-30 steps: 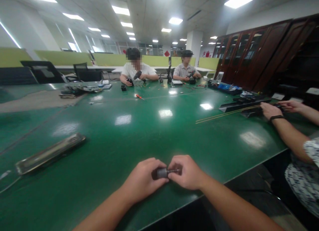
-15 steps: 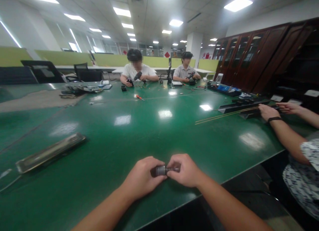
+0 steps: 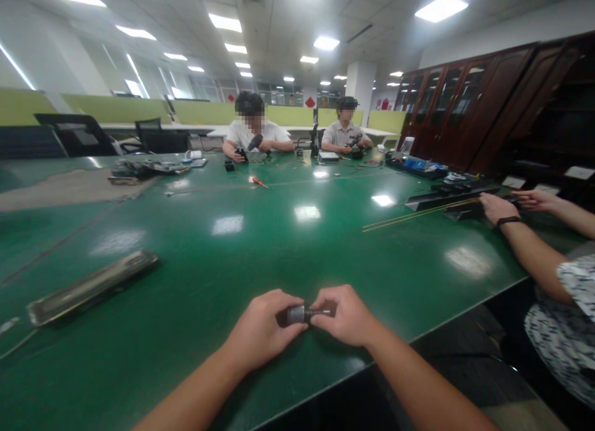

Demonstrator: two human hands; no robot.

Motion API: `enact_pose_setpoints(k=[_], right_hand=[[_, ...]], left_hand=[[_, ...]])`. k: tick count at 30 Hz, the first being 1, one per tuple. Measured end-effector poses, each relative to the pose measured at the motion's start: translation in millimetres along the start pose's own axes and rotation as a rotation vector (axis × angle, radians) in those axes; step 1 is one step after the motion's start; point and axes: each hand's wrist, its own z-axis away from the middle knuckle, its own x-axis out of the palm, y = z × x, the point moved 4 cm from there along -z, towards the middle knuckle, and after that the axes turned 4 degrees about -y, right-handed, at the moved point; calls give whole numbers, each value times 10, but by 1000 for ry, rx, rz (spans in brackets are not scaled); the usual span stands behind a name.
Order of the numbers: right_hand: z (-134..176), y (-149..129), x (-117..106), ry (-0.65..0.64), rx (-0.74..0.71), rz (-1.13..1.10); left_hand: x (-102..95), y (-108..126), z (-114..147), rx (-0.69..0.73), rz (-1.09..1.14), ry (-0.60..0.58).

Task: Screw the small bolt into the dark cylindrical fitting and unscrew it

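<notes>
Grips a small grey cylinder (image 3: 296, 314) in the left hand (image 3: 260, 322), with thumb and fingers around its body. Pinches its thin shaft (image 3: 326, 312) in the right hand (image 3: 346, 316), just beside the left fingertips. Lies crosswise at the near side of the green table (image 3: 223, 257), low over the surface; cannot tell whether touching. Off to the left, well apart: a long narrow case (image 3: 95, 288), set aslant. Farther right: co-worker's hand (image 3: 498, 208) with dark wristband (image 3: 507, 220), near thin yellow rods (image 3: 409, 219). Farther across: orange screwdriver (image 3: 258, 182). At far edge: two seated people, each with dark tool in hand. Behind, to the right: dark wooden cabinets (image 3: 465, 102).
</notes>
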Motion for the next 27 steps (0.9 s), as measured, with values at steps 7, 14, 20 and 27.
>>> enact_pose_setpoints(k=[7,14,20,27], right_hand=[[1,2,-9,9,3,-19],[4,-2,-3,13,33,-53],[2,20,-5,17,41,-77],[1,20,16,2,46,-100]], left_hand=[[-2,3,-8,-8,3,1],[-12,-6,-9,-10,14,2],[-9,-19,-22,-20,28,12],[-26,-28,-16,-20,35,23]])
